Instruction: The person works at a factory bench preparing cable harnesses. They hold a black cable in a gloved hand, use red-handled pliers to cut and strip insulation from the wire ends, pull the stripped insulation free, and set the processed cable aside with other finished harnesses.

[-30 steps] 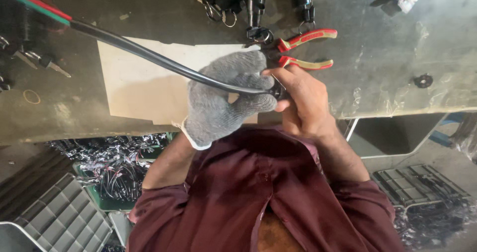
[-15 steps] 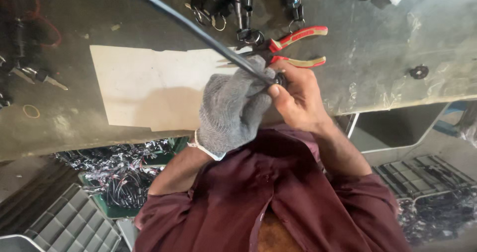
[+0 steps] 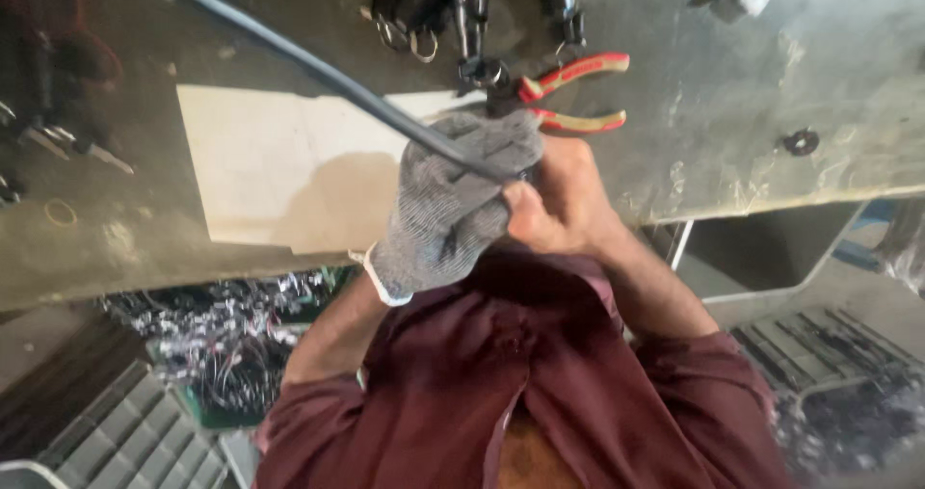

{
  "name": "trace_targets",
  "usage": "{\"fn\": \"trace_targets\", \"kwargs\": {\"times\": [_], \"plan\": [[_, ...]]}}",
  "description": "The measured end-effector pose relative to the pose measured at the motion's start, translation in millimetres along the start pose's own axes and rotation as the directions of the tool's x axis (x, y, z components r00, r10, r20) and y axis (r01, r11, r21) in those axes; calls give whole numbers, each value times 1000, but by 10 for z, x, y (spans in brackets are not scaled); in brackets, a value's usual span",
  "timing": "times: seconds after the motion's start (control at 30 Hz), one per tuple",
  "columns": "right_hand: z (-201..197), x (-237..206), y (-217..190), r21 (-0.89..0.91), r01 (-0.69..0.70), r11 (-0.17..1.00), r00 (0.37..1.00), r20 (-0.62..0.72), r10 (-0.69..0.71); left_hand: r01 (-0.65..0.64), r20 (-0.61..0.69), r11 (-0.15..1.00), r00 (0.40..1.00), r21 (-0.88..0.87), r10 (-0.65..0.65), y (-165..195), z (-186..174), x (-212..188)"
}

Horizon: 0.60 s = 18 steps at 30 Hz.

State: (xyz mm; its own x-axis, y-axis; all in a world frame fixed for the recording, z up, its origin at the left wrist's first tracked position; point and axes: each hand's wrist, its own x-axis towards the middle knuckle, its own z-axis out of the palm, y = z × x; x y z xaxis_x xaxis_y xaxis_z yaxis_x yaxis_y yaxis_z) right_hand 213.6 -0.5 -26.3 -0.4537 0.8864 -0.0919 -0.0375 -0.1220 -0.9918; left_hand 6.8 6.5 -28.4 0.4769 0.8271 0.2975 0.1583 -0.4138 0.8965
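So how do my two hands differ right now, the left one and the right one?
The left hand wears a grey knitted glove; the right hand is bare. The left hand is wrapped around the black cable, which runs off up to the left, while the right hand pinches at the cable's end just beside the glove. Both are closed, pressed together, and raised over the edge of the metal workbench, just below the red-handled pliers.

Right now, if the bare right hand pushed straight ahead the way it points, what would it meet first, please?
Probably the red-handled pliers lying on the workbench just beyond the right hand; depth is hard to judge.
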Motion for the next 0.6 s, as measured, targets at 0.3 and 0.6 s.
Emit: {"fn": "trace_targets", "kwargs": {"times": [0.3,0.6], "plan": [[-237,-159,471,249,-84,965,888,458,-41,26,83,894,996,-447,13,-1,-59,-7],[258,-240,687,213,15,977,947,-316,55,209,-122,842,944,-497,-306,82,98,50]]}}
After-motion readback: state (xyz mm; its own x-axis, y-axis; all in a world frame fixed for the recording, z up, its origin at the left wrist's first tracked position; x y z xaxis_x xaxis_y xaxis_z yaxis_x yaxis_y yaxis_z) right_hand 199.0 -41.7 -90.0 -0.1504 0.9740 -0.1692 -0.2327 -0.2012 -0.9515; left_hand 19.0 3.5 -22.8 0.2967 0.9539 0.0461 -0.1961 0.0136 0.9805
